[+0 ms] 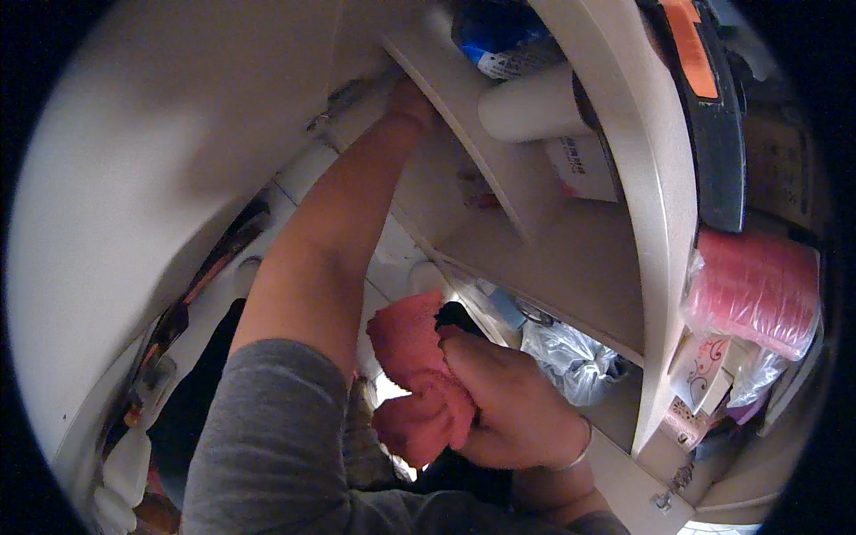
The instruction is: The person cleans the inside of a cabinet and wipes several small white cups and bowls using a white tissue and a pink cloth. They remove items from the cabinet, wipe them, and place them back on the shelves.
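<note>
My right hand (pixel 518 404), a thin band around its wrist, grips a crumpled pink cloth (pixel 428 381) low in front of my body. Its thumb presses on the cloth and the other fingers are mostly hidden. My left arm stretches up and away into a cabinet. At its end my left hand (pixel 411 103) is dim and blurred beside the edge of a pale shelf board (pixel 461 134). The shadow hides its fingers, so what it touches cannot be made out.
A white cylinder (pixel 528 107), a blue package (pixel 498 30) and a white box (pixel 582 167) bearing writing fill an upper compartment. A clear plastic bag (pixel 575 361) lies lower down. On the right are a plastic-wrapped pink bundle (pixel 756 287) and a cabinet door hinge (pixel 662 500). A white panel (pixel 134 167) bounds the left.
</note>
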Available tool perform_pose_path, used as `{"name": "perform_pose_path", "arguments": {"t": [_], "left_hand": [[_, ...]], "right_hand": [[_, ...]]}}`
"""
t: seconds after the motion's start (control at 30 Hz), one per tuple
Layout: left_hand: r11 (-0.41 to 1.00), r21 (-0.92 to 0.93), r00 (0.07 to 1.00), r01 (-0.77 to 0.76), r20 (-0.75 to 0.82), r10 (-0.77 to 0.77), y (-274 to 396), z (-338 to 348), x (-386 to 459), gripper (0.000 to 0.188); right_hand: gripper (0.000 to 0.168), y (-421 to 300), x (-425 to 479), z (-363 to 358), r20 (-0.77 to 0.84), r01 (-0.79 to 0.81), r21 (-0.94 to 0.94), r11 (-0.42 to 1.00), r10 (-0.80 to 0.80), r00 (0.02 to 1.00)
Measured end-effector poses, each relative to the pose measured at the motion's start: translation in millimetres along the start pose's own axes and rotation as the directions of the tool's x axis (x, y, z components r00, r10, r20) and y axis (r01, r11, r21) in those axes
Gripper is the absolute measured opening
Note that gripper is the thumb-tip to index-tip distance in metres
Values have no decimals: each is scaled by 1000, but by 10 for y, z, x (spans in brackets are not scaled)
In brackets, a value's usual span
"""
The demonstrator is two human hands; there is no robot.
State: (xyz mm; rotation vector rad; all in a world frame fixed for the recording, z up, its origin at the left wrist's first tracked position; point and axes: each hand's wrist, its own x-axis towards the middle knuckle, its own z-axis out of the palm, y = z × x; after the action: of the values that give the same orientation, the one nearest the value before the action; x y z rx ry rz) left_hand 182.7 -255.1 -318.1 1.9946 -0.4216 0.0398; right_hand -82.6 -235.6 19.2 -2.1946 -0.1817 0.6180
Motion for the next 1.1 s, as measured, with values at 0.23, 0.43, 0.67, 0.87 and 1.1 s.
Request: {"name": "perform_pose_path", "arguments": {"t": [0.23,0.43,0.67,0.87,1.1], "left_hand": [[984,160,991,83,88,-98,-270,203,89,40],[938,307,974,161,103,-201,-101,-12,-4,37],[911,352,970,213,34,-240,-55,-273,-94,37],[956,269,984,114,105,-147,122,-295,-125,32],[925,344,987,161,-37,-157,-194,-25,-13,32]], "right_hand": [[48,-35,34,-15,-11,-35,-6,999,34,999],[42,-18,35,12,-50,18,5,1000,-18,999],[35,-67,83,43,-70,54,51,997,-51,996],[37,-24,86,36,-89,-1,43,999,4,996],[46,-17,105,20,11,-38,31,999,37,999]]}}
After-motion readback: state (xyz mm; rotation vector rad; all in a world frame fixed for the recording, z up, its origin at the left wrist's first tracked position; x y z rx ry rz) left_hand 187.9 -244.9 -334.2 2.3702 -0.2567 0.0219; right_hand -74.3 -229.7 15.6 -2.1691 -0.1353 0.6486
